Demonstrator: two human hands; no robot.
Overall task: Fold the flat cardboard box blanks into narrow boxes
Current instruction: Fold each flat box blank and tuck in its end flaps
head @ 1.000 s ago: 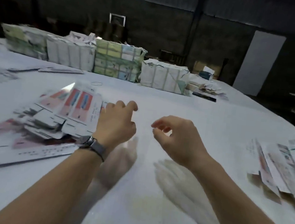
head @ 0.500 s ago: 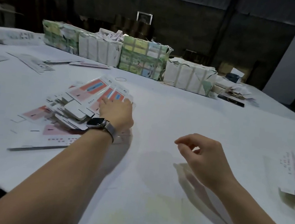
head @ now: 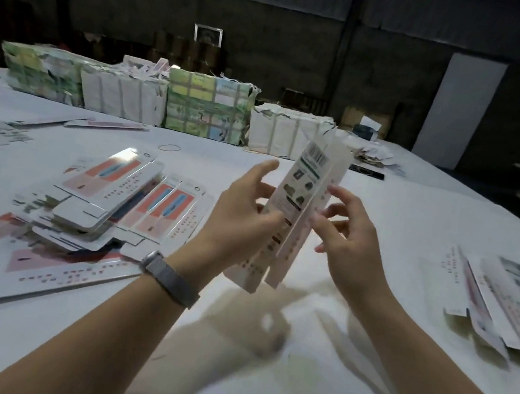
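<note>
Box blank [head: 296, 214] held upright above the white table [head: 262, 377], slightly tilted, barcode end up, partly creased lengthwise into a narrow shape. Left hand [head: 243, 217] grips its left edge — thumb on the printed face, fingers behind. Right hand [head: 342, 236] has curled fingers at the right panel; motion blur, so a firm grasp cannot be confirmed. Grey wristband [head: 170, 279] on the left wrist. Pile of flat blanks [head: 110, 204] with red-orange print lies left of the hands. More printed blanks [head: 502, 292] lie at the right edge. Wrapped bundles [head: 165, 100] line the table's far side — rubber band [head: 169, 147] just in front of them.
</note>
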